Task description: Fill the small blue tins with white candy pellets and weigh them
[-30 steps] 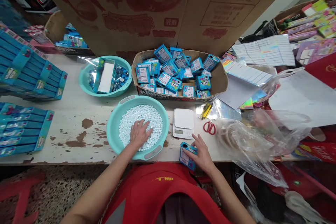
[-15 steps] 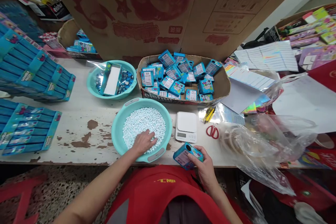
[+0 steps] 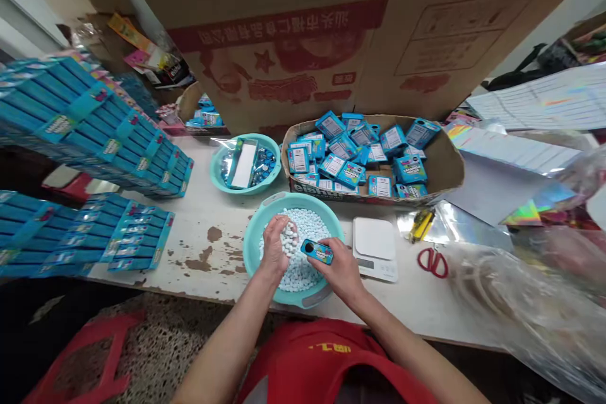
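Note:
My left hand (image 3: 275, 245) is cupped above the turquoise basin (image 3: 253, 233) and holds a small heap of pale candies (image 3: 289, 240). Many more of the same white-blue candies (image 3: 303, 274) lie in the basin. Over the basin's right side, my right hand (image 3: 341, 268) grips a small blue candy box (image 3: 317, 251), its end with a dark round hole turned toward my left hand. A white digital scale (image 3: 374, 240) stands just right of the basin.
Behind are a cardboard tray (image 3: 445, 167) of blue boxes and a smaller turquoise bowl (image 3: 218, 170). Stacked blue display packs (image 3: 118, 145) fill the left. Red-handled scissors (image 3: 432, 262), a yellow cutter (image 3: 421, 225) and clear plastic bags (image 3: 516, 303) lie right. A big carton (image 3: 303, 63) stands at the back.
My left hand has lifted out of the candies with some in its palm. My right hand has brought the box from the table's front edge up over the basin. The view has shifted left.

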Demonstrator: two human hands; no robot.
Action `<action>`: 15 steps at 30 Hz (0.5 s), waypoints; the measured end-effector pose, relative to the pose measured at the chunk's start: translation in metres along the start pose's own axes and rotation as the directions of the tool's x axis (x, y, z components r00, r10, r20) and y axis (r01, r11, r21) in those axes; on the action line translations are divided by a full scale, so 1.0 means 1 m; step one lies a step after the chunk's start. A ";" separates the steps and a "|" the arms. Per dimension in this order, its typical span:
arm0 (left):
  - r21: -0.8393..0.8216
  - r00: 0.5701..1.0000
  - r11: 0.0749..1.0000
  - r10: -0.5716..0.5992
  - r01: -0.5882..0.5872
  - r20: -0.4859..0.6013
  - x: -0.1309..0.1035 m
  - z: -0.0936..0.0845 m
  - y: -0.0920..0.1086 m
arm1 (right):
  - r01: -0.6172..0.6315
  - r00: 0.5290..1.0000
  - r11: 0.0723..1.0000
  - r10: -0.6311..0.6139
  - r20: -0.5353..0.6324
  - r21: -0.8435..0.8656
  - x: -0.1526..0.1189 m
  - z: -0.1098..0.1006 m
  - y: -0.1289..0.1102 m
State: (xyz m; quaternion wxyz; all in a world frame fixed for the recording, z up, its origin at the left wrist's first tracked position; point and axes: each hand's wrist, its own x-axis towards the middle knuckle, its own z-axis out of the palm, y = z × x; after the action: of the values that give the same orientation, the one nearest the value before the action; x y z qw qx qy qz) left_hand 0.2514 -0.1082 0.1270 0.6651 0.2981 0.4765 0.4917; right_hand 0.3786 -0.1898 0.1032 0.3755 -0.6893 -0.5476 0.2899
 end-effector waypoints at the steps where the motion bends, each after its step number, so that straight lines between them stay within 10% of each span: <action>1: -0.059 1.000 0.998 0.018 -0.019 -0.014 -0.001 0.004 0.002 | 0.020 1.000 0.999 -0.019 0.020 -0.041 0.003 0.007 -0.003; 15: -0.006 0.979 0.994 0.104 -0.107 -0.178 0.007 0.003 -0.008 | 0.131 0.988 0.973 -0.113 0.102 -0.192 0.013 0.027 -0.015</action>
State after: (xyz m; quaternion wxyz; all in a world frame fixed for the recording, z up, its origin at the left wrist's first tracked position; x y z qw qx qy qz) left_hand 0.2575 -0.1041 0.1190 0.5954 0.2730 0.5135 0.5544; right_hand 0.3516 -0.1696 0.1005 0.2970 -0.6745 -0.6316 0.2409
